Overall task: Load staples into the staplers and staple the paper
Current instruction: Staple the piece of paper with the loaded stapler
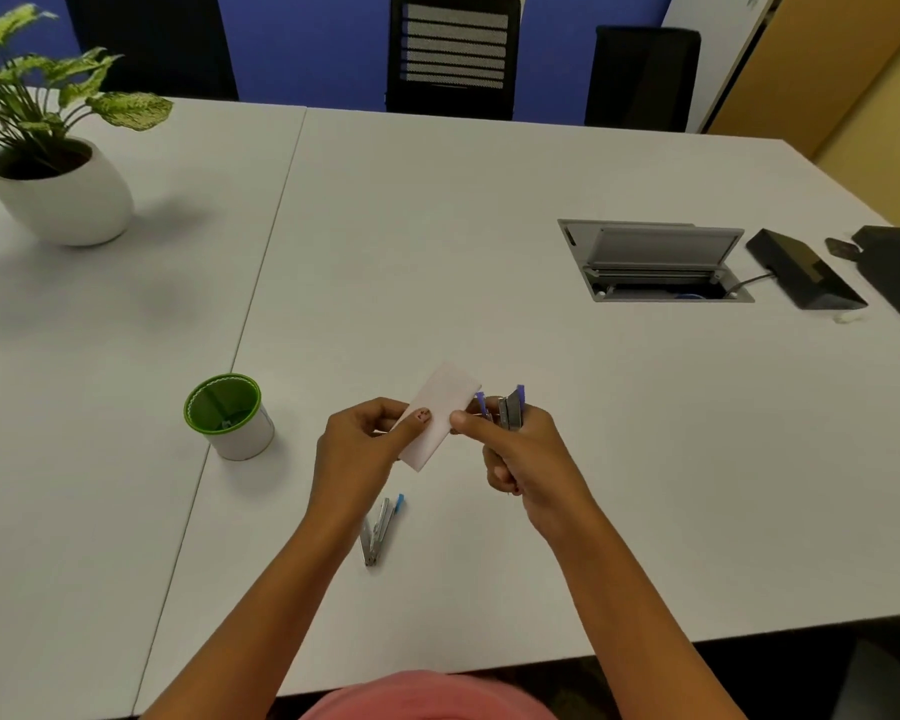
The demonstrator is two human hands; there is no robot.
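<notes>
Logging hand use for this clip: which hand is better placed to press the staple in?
Right, most likely. The right hand grips the purple stapler, whose open end sits close beside the paper. The left hand is busy pinching the paper.

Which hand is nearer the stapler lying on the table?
Left. The left hand, pinching the paper, is just beyond the lying stapler, its wrist beside it. The right hand grips a second stapler farther to the right.
</notes>
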